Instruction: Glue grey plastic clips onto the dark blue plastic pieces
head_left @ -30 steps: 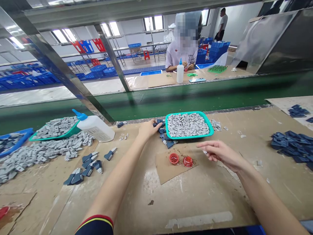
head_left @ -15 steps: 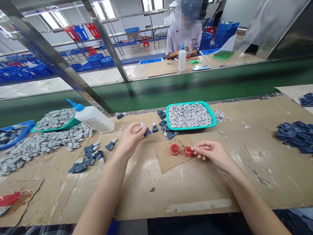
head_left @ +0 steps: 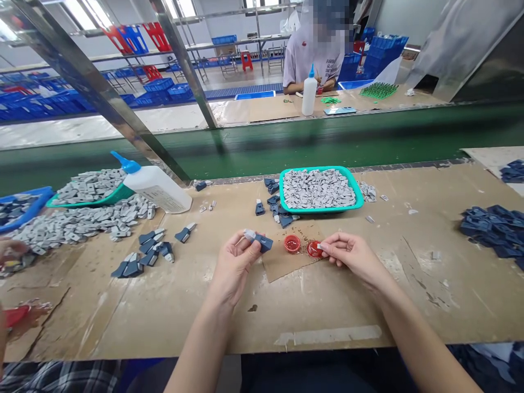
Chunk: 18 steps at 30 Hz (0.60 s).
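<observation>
My left hand [head_left: 235, 263] is closed on a dark blue plastic part [head_left: 262, 241] with a grey piece at one end, held just left of two small red caps. My right hand [head_left: 347, 254] pinches a small grey piece [head_left: 321, 247] and holds its tip at the right red cap [head_left: 314, 249]. The left red cap [head_left: 292, 243] sits beside it. Both caps rest on a scrap of brown cardboard [head_left: 282, 265]. Behind them stands a teal tray [head_left: 356, 186] filled with small grey pieces.
Loose blue parts [head_left: 275, 206] lie left of the tray, more [head_left: 145, 254] to the far left and a pile [head_left: 495, 229] at right. A white glue bottle [head_left: 153, 185] lies tipped by grey pieces [head_left: 77, 224]. A green conveyor [head_left: 286, 144] runs behind; a person [head_left: 315, 54] sits beyond it.
My left hand took a blue part from beside the tray and carried it down toward the red caps. My right hand moved its grey piece to the right cap.
</observation>
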Available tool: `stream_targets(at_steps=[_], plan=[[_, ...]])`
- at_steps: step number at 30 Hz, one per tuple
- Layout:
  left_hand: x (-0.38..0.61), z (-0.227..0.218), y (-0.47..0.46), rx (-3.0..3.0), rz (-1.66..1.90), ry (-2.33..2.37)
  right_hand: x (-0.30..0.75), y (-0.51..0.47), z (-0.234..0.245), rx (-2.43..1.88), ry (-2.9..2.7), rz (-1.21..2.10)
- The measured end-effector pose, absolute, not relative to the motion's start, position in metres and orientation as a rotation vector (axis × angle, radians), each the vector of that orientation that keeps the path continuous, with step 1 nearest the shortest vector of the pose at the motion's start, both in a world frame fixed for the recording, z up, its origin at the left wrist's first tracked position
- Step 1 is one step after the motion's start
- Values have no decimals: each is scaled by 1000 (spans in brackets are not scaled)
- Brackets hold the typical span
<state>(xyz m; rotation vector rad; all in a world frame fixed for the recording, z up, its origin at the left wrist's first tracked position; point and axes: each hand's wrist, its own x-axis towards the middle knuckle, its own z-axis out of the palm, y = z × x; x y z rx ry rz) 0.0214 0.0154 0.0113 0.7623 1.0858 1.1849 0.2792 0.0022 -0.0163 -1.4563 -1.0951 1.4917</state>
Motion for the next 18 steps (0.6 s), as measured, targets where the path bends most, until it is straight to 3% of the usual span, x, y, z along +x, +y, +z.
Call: stream_targets(at_steps=[11,18], plan=[[62,4,-10,920,1394,1085,258,-19,34,-1311,-1097,1495],[73,15,-19,971,1380,1076,237,-16,42,-1220,-1189,1559]])
